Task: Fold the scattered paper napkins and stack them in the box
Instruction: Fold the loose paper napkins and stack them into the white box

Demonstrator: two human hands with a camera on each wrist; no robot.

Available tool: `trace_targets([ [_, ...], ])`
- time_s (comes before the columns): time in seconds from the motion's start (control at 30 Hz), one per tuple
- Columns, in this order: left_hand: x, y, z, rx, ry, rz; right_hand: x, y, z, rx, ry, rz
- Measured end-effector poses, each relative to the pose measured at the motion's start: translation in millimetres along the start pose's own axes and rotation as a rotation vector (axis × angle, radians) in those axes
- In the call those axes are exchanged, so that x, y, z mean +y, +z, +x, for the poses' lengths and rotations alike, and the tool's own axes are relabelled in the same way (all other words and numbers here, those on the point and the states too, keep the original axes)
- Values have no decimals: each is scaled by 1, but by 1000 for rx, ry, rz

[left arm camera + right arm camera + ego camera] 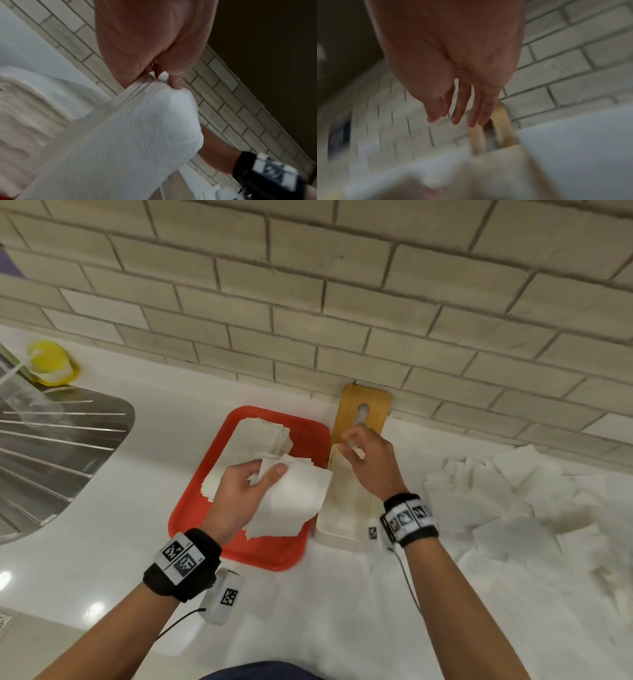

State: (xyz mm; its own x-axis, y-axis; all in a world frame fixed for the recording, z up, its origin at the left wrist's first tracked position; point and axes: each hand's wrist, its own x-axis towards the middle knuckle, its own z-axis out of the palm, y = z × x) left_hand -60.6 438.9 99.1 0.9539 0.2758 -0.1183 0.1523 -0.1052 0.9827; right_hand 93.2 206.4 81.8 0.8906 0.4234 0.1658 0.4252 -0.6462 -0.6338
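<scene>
My left hand [253, 481] pinches a bundle of folded white napkins [294, 501] between thumb and fingers, held over the right part of the red tray [191, 501]. In the left wrist view the thumb [176, 81] presses the napkin stack [137, 135] at its top edge. More folded napkins [260, 436] lie stacked on the tray. The white box [342, 508] stands open right of the tray. My right hand [363, 453] hovers over the box's far end with fingers [458, 108] relaxed and nothing in them.
A wooden lid [363, 409] with a slot lies against the tiled wall behind the box. Loose unfolded napkins [513, 501] cover the counter at the right. A steel sink drainer [51, 446] and a yellow object [51, 364] sit at the left.
</scene>
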Motion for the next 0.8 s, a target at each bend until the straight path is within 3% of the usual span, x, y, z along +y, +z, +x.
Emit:
trace_targets([
  [0.07,7,7,3,-2,51,8,-45,-18,-16,1,-30,300],
  [0.17,16,22,9,11,197,48,-80,-29,-34,-164,-116,208],
  [0.33,24,42,14,44,244,-48,-60,-46,-46,-66,5,228],
  [0.5,21,42,17,128,230,-136,-38,-58,-61,-121,168,521],
  [0.63,27,39,18,165,239,-78,-30,-57,-62,55,210,665],
  [0.73,30,25,22,254,270,-46,-16,-53,-52,136,307,616],
  [0.8,31,12,27,291,276,-51,3,-43,-40,98,354,492],
])
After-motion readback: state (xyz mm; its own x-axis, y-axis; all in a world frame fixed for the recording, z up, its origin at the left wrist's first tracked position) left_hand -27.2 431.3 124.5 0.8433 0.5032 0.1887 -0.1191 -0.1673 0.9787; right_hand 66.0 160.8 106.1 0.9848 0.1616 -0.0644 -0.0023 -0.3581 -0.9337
